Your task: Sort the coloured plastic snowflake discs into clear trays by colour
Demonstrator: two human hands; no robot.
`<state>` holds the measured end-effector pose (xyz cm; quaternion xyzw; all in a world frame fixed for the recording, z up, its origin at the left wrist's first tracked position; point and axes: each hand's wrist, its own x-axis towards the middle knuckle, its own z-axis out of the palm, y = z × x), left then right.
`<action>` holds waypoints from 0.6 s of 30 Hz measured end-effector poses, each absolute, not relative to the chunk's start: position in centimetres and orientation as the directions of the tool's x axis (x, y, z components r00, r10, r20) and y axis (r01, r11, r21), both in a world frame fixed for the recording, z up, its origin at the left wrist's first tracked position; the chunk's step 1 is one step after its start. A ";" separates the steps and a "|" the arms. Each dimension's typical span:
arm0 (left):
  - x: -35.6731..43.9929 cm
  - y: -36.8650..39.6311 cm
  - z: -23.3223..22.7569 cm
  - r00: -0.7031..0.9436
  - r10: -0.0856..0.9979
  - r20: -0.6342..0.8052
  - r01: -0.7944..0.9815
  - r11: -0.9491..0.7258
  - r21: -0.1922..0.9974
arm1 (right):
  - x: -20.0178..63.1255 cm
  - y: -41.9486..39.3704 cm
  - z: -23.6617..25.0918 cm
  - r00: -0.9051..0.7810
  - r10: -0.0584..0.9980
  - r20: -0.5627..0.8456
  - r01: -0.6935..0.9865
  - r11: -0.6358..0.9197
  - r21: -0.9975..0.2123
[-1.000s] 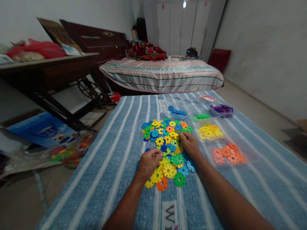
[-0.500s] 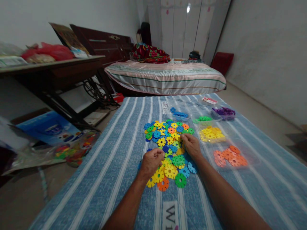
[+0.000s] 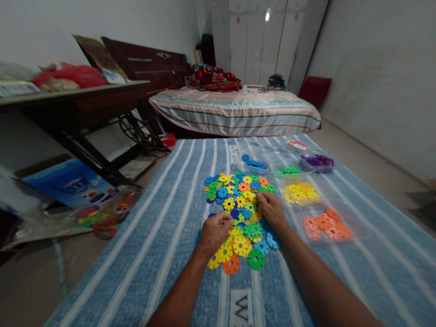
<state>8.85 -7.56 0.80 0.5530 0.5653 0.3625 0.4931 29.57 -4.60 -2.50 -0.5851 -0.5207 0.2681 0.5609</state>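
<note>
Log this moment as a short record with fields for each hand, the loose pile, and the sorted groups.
left hand: curled on the near edge of the pile, grip unclear
right hand: fingers in the pile's far right side, grip unclear
pile: mixed-colour flower discs on the striped cloth
sorted groups: orange discs, yellow discs, green discs, purple discs, blue discs

Both forearms (image 3: 190, 290) bare, no sleeves/rings visible.
</note>
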 end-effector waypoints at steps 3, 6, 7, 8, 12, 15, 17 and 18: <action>8.8 -7.7 1.0 0.100 0.983 -0.156 0.258 0.126 0.958 | 29.6 -4.6 -2.5 0.314 0.910 0.272 0.299 0.177 -0.938; 8.9 -7.8 1.0 0.094 0.984 -0.151 0.257 0.122 0.959 | 29.6 -4.7 -2.6 0.322 0.906 0.273 0.297 0.177 -0.938; 8.9 -7.8 1.0 0.093 0.985 -0.146 0.257 0.118 0.959 | 29.6 -4.7 -2.6 0.322 0.907 0.273 0.299 0.176 -0.938; 8.9 -7.8 1.0 0.092 0.986 -0.142 0.257 0.114 0.960 | 29.6 -4.7 -2.7 0.322 0.907 0.272 0.302 0.174 -0.937; 8.8 -7.9 1.0 0.104 0.985 -0.135 0.263 0.104 0.959 | 29.6 -4.7 -2.7 0.321 0.909 0.265 0.310 0.163 -0.937; 8.8 -7.9 0.9 0.106 0.986 -0.131 0.254 0.101 0.962 | 29.6 -4.6 -2.6 0.322 0.908 0.269 0.316 0.165 -0.935; 8.8 -8.0 0.9 0.097 0.987 -0.129 0.245 0.102 0.964 | 29.6 -4.6 -2.6 0.317 0.908 0.274 0.328 0.166 -0.930; 8.8 -8.0 0.9 0.094 0.987 -0.127 0.241 0.101 0.965 | 29.6 -4.6 -2.6 0.317 0.907 0.277 0.334 0.166 -0.928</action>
